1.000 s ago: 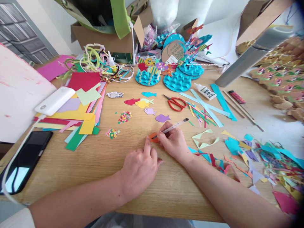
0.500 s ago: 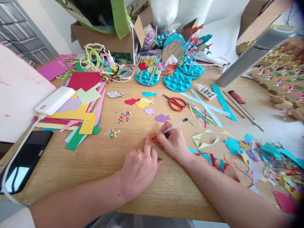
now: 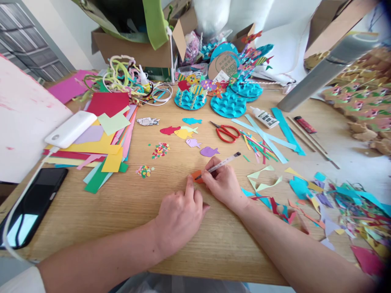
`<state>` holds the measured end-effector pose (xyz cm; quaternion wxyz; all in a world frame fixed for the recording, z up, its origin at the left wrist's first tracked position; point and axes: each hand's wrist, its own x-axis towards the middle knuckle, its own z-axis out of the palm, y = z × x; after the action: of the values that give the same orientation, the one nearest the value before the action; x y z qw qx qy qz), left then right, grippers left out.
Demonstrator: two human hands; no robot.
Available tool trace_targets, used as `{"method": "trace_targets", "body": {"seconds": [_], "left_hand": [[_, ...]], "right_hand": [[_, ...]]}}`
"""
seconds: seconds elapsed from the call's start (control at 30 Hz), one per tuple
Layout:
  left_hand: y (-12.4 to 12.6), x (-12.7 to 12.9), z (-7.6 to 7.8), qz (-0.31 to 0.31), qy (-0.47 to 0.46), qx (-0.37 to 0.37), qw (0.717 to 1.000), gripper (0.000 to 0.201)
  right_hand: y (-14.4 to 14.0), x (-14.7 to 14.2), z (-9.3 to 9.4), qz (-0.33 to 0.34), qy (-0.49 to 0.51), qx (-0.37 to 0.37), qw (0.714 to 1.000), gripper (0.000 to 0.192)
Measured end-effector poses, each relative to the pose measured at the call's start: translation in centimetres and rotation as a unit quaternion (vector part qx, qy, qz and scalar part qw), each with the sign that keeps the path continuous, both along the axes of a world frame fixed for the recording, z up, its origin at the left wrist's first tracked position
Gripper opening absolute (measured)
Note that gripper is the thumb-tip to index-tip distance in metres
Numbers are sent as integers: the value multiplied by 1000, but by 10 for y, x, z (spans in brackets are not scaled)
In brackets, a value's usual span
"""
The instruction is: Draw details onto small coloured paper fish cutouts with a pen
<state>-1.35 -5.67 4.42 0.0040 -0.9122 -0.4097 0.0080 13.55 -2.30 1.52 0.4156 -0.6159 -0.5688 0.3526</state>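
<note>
My right hand (image 3: 224, 184) grips a pen (image 3: 222, 162) whose tip rests on a small orange paper cutout (image 3: 196, 176) on the wooden table (image 3: 128, 207). My left hand (image 3: 180, 215) lies on the table with its fingers curled and the index finger pressing the near edge of the orange cutout. Just beyond lie paper fish: a purple fish (image 3: 209, 151), a lilac one (image 3: 193, 143), a yellow one (image 3: 184, 133), a red one (image 3: 169, 130) and a blue one (image 3: 191, 121).
Red scissors (image 3: 226, 132), a glue bottle (image 3: 264, 117) and blue paper strips (image 3: 269, 136) lie behind the hands. A stack of coloured paper (image 3: 104, 142), a power bank (image 3: 70, 129) and a phone (image 3: 33, 205) are at the left. Paper scraps (image 3: 345, 207) cover the right side.
The pen's upper end has shifted slightly to the left; otherwise both hands stay on the orange cutout.
</note>
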Motion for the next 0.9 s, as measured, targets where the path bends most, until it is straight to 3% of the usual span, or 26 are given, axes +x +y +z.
{"method": "trace_targets", "body": {"seconds": [0.9], "left_hand": [[1, 0, -1, 3, 10, -11, 1000, 24]], "right_hand": [[-1, 0, 0, 10, 8, 0, 1000, 11]]}}
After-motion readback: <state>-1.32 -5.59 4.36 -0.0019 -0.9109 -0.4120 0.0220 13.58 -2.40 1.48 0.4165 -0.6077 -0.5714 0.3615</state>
